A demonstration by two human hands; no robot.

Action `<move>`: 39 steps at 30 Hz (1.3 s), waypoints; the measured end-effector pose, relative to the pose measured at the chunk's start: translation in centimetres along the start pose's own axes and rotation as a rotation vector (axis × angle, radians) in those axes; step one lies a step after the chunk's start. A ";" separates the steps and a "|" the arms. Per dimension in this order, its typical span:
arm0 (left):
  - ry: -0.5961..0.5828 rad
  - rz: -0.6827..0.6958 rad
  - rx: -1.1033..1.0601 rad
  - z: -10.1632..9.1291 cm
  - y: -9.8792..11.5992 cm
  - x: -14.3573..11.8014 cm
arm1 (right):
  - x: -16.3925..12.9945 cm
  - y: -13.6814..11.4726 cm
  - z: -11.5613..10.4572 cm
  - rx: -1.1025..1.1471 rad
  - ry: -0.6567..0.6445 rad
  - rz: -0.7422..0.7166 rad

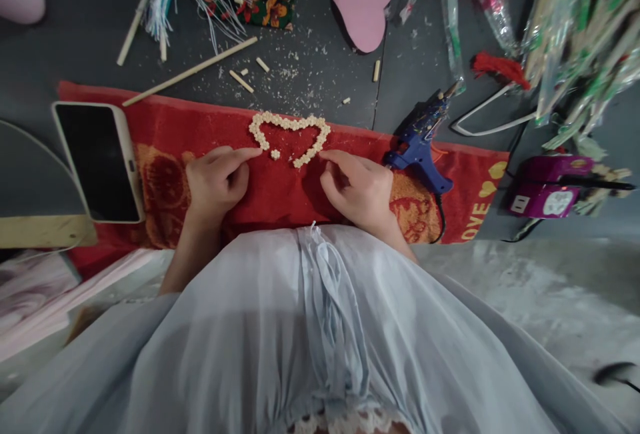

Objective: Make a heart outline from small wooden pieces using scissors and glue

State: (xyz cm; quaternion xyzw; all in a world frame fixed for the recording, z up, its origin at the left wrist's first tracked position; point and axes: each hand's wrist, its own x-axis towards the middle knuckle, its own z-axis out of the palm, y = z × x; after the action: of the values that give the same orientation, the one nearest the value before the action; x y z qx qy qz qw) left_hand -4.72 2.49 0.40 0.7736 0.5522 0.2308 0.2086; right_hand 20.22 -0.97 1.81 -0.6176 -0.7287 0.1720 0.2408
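Pointing at the bead heart (290, 134) on the red towel (280, 194), the left hand (217, 181) and right hand (357, 187) hold nothing; fingers loosely curled.

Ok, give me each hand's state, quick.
Left hand: holds nothing, fingers curled, forefinger out to the bead heart.
Right hand: holds nothing, fingers loosely bent, fingertips at the heart's right arm.

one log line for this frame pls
left hand: fingertip at bead heart | right hand: touching heart's right end | loose bead inside | glue gun right
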 end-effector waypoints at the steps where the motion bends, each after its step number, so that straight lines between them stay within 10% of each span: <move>1: 0.005 0.018 0.001 0.0 0.0 0.0 | 0.1 -0.4 -0.1 -0.029 -0.011 0.014; 13: 0.017 0.057 -0.007 0.0 0.1 0.0 | 3.8 -5.8 0.0 -0.293 -0.415 0.125; 31: -0.186 -0.059 0.072 -0.9 0.8 -0.1 | 4.3 -5.7 2.0 -0.286 -0.375 0.092; 39: -0.051 -0.044 -0.048 -0.2 0.5 -0.2 | 4.4 -5.5 2.3 -0.250 -0.372 0.113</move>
State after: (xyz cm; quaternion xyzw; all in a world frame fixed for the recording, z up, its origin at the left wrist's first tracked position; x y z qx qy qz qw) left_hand -4.53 2.19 0.81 0.7617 0.5578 0.2195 0.2460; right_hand 13.88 2.49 3.56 -0.6402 -0.7403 0.2048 0.0139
